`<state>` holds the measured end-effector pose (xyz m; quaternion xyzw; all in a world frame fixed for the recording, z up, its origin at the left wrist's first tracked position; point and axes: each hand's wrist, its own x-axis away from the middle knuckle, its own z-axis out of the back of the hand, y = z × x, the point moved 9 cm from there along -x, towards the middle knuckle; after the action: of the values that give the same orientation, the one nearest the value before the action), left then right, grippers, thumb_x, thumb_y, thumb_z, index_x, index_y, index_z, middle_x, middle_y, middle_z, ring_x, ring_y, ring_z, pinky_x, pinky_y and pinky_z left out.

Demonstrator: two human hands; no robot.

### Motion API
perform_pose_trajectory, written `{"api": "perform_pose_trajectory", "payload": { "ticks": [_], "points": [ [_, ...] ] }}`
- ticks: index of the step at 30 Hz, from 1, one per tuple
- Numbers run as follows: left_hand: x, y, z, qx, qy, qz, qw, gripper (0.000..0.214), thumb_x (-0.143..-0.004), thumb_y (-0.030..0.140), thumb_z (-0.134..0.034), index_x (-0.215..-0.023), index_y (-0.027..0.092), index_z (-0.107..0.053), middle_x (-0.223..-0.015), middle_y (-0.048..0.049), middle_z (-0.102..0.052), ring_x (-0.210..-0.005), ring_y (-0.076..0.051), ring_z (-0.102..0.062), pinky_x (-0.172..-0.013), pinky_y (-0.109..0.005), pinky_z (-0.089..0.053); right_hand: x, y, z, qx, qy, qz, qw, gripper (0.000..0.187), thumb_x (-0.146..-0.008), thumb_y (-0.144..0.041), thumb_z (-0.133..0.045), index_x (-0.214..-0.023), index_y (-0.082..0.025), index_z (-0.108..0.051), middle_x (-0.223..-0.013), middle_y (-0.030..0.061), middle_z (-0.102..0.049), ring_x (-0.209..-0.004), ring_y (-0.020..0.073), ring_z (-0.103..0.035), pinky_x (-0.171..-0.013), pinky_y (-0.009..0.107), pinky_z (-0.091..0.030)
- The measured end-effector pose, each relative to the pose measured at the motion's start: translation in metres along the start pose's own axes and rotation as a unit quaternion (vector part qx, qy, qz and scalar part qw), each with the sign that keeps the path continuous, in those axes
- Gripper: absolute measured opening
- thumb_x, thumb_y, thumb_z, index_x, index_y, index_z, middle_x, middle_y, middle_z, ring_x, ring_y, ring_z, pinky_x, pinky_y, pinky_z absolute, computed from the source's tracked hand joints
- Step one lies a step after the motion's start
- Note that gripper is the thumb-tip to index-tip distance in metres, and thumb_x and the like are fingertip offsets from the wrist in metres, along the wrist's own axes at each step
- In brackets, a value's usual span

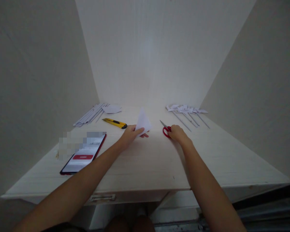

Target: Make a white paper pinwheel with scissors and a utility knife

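A folded piece of white paper (143,123), pointed at the top, is pinched in my left hand (132,134) above the middle of the table. My right hand (178,133) is closed on the red handles of a pair of scissors (166,131); the blades point up and to the left, away from me, near the tabletop. Just left of my left hand lies a yellow utility knife (114,122). The fingers of my right hand are partly hidden behind its back.
Rolled paper sticks (90,115) lie at the back left beside a flat paper piece (112,109). Paper pinwheels on sticks (187,109) lie at the back right. A phone (87,154) with a lit screen rests front left. Walls (147,58) enclose the white table (140,170).
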<state>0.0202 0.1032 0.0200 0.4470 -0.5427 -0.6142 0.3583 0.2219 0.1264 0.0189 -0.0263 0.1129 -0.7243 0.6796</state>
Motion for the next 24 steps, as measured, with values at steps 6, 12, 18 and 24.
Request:
{"api": "perform_pose_trajectory", "payload": {
  "ticks": [6,12,18,24],
  "points": [
    [-0.002,0.005,0.008,0.076,0.027,-0.005,0.997,0.027,-0.065,0.022,-0.061,-0.086,0.006,-0.056,-0.076,-0.0093,-0.067,-0.068,-0.016,-0.064,-0.063,-0.026,-0.047,0.003,-0.011,0.008,-0.095,0.004,0.000,0.995,0.020,-0.076,-0.024,-0.049,-0.085,-0.009,-0.060,-0.082,0.0159,-0.063,-0.071,0.0188,-0.059,-0.056,0.025,-0.038],
    [0.000,0.022,0.013,0.052,0.061,-0.035,0.996,0.017,-0.065,0.012,-0.053,-0.081,0.011,-0.048,-0.070,-0.0036,-0.064,-0.041,-0.008,-0.053,-0.037,-0.019,-0.033,0.026,-0.065,0.023,-0.511,-0.096,0.128,0.844,0.027,-0.073,-0.032,-0.056,-0.093,-0.015,-0.050,-0.067,-0.0021,-0.049,-0.054,0.0077,-0.042,-0.048,0.020,-0.033],
    [0.003,0.039,0.020,-0.017,0.079,-0.065,0.995,0.017,-0.075,0.027,-0.053,-0.075,0.011,-0.050,-0.050,0.0005,-0.057,-0.036,-0.007,-0.046,-0.038,-0.019,-0.033,0.053,-0.088,0.009,-0.632,-0.274,0.128,0.713,0.039,-0.068,-0.033,-0.061,-0.100,-0.018,-0.044,-0.067,-0.0044,-0.040,-0.055,0.0066,-0.036,-0.047,0.020,-0.027],
    [0.010,0.062,0.038,-0.086,0.125,-0.117,0.982,0.024,-0.073,0.033,-0.058,-0.068,0.010,-0.055,-0.047,-0.0012,-0.059,-0.039,-0.007,-0.046,-0.042,-0.019,-0.035,0.065,-0.114,0.010,-0.608,-0.295,0.250,0.693,0.049,-0.070,-0.050,-0.059,-0.102,-0.017,-0.042,-0.069,-0.0031,-0.037,-0.059,0.0079,-0.036,-0.053,0.024,-0.028]
  ]
}}
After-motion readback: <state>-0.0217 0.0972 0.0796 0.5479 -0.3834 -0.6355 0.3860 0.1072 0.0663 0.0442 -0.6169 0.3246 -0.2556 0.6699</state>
